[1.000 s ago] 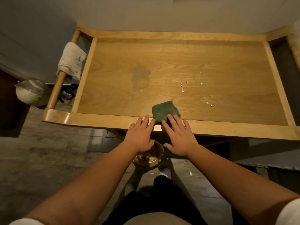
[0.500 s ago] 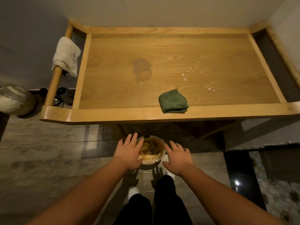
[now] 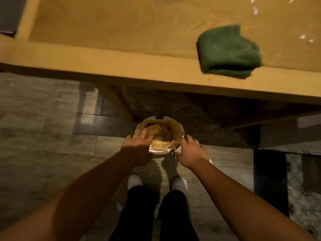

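Observation:
A small round bin (image 3: pixel 175 126) lined with a bag and holding scraps stands on the floor under the table's front edge. My left hand (image 3: pixel 138 145) hovers over its left rim with fingers straight. My right hand (image 3: pixel 192 150) is at its right rim, fingers spread and relaxed. Neither hand holds anything. A folded green cloth (image 3: pixel 227 52) lies on the wooden table (image 3: pixel 104 61), at its front rail to the right.
White crumbs (image 3: pixel 255 10) lie on the tabletop beyond the cloth. My feet in white socks (image 3: pixel 134 180) stand on the grey plank floor just behind the bin. A patterned mat (image 3: pixel 305 188) covers the floor at the right.
Both hands left the table edge by the green cloth and dropped down to the bin on the floor. The view tipped downward and came closer to the bin.

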Available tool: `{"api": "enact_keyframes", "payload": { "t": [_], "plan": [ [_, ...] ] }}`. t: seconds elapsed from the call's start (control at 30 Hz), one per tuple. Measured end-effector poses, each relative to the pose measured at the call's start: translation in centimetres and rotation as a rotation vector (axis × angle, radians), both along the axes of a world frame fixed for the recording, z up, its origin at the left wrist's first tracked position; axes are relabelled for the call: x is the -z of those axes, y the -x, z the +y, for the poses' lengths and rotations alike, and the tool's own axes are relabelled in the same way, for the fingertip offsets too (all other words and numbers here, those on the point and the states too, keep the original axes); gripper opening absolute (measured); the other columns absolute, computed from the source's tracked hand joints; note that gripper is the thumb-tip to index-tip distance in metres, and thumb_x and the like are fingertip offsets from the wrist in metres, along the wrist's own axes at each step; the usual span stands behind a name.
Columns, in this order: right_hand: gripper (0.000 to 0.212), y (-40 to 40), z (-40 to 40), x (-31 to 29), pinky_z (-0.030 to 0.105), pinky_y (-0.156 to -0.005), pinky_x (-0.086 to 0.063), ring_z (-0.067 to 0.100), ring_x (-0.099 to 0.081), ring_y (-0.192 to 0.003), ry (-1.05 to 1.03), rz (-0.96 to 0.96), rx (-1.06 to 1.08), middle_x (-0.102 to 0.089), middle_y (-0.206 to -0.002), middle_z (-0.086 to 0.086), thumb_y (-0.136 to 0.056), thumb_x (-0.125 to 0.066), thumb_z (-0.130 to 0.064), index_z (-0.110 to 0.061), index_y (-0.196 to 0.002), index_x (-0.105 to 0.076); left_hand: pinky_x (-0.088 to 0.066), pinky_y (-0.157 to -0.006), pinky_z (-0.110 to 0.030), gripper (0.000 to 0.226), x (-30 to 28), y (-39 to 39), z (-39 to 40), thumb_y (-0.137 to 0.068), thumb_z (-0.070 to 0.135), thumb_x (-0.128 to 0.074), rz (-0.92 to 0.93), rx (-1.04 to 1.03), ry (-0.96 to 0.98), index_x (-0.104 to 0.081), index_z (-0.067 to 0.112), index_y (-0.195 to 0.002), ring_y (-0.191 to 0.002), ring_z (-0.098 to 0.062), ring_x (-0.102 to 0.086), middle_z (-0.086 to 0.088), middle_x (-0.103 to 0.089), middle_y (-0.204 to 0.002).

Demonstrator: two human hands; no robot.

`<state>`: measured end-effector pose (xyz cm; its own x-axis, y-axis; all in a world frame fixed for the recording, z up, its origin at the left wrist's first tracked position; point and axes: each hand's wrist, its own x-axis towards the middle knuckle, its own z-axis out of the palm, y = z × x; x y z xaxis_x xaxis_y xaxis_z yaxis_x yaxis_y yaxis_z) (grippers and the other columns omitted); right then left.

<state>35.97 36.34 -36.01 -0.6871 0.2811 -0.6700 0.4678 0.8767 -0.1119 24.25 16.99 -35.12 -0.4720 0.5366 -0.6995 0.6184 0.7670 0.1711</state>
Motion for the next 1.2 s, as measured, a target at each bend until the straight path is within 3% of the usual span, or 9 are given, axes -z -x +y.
{"api": "enact_keyframes", "payload": {
  "t": [0.13,0.3,0.43,0.57,0.73,0.87,1.0,1.1,1.2],
  "plan": [
    [0.061,0.6,0.1,6.2,0.048,-0.097,-0.044,0.032,-0.04,-0.13,0.039,-0.027,0.017,-0.038,-0.146,0.007,-0.088,-0.059,-0.047,-0.024,-0.14,-0.037,-0.041,-0.109,-0.051,0.07,6.4,-0.5,0.9,-0.092,0.052,-0.057,-0.053,-0.139,-0.044,-0.031,0.029,-0.153,-0.143,-0.036,-0.036,-0.011,-0.022,-0.165],
    [0.062,1.3,0.6,12.2,0.046,-0.095,-0.044,0.037,-0.039,-0.13,0.066,-0.044,0.105,-0.032,-0.15,0.011,-0.088,-0.06,-0.042,-0.021,-0.141,-0.036,-0.042,-0.109,-0.046,0.054,13.2,-0.4,0.1,-0.097,0.036,-0.057,-0.276,-0.437,-0.087,-0.043,0.025,-0.148,-0.131,-0.032,-0.05,-0.012,-0.049,-0.149],
    [0.07,2.0,1.0,15.3,0.046,-0.103,-0.038,0.042,-0.034,-0.132,0.117,-0.04,0.239,-0.021,-0.154,0.014,-0.086,-0.062,-0.037,-0.021,-0.146,-0.029,-0.042,-0.109,-0.048,0.059,16.7,-0.4,-0.8,-0.093,0.032,-0.065,-0.255,-0.607,-0.17,-0.044,0.022,-0.147,-0.132,-0.037,-0.049,-0.015,-0.044,-0.151],
    [0.082,2.7,1.0,17.4,0.047,-0.107,-0.039,0.043,-0.035,-0.133,0.22,-0.053,0.571,-0.017,-0.155,0.014,-0.083,-0.07,-0.034,-0.024,-0.148,-0.02,-0.036,-0.11,-0.039,0.054,19.5,-0.2,-0.6,-0.095,0.027,-0.056,-0.212,-0.78,-0.122,-0.041,0.019,-0.147,-0.131,-0.037,-0.045,-0.016,-0.04,-0.15],
    [0.059,2.9,1.4,19.6,0.042,-0.089,-0.049,0.028,-0.055,-0.103,0.425,0.043,1.051,-0.052,-0.118,0.012,-0.084,-0.074,-0.017,-0.017,-0.123,-0.029,-0.046,-0.086,-0.034,0.059,21.3,0.1,0.4,-0.09,0.02,-0.066,-0.253,-1.197,-0.268,-0.044,0.018,-0.145,-0.119,-0.038,-0.056,-0.02,-0.053,-0.137],
    [0.044,3.0,2.2,20.7,0.038,-0.077,-0.045,0.028,-0.055,-0.095,0.361,0.031,1.101,-0.056,-0.111,0.013,-0.087,-0.068,-0.011,-0.01,-0.121,-0.04,-0.052,-0.07,-0.035,0.062,21.2,0.1,0.2,-0.088,0.014,-0.069,-0.276,-1.253,-0.27,-0.037,0.021,-0.141,-0.111,-0.035,-0.057,-0.02,-0.042,-0.14],
    [0.039,3.1,3.2,19.8,0.036,-0.073,-0.047,0.034,-0.059,-0.099,0.27,0.063,1.045,-0.061,-0.113,0.017,-0.085,-0.062,-0.007,-0.007,-0.123,-0.052,-0.054,-0.074,-0.041,0.066,19.7,0.6,0.3,-0.088,0.009,-0.067,-0.245,-1.231,-0.258,-0.031,0.018,-0.143,-0.115,-0.04,-0.058,-0.023,-0.048,-0.137],
    [0.033,2.6,4.3,17.6,0.041,-0.071,-0.052,0.035,-0.062,-0.096,0.342,0.037,1.094,-0.061,-0.107,0.016,-0.087,-0.056,-0.007,-0.011,-0.119,-0.052,-0.054,-0.081,-0.044,0.077,17.3,1.1,0.7,-0.088,0.009,-0.067,-0.26,-1.281,-0.32,-0.023,0.021,-0.149,-0.115,-0.038,-0.057,-0.018,-0.053,-0.134],
    [0.023,1.8,4.6,14.1,0.031,-0.051,-0.052,0.026,-0.061,-0.076,0.53,0.061,1.267,-0.061,-0.092,0.014,-0.087,-0.051,-0.001,-0.012,-0.107,-0.056,-0.057,-0.079,-0.048,0.083,13.9,0.8,1.1,-0.087,0.001,-0.066,-0.328,-1.628,-0.396,-0.021,0.023,-0.153,-0.1,-0.033,-0.058,-0.012,-0.051,-0.121]
  ]
}}
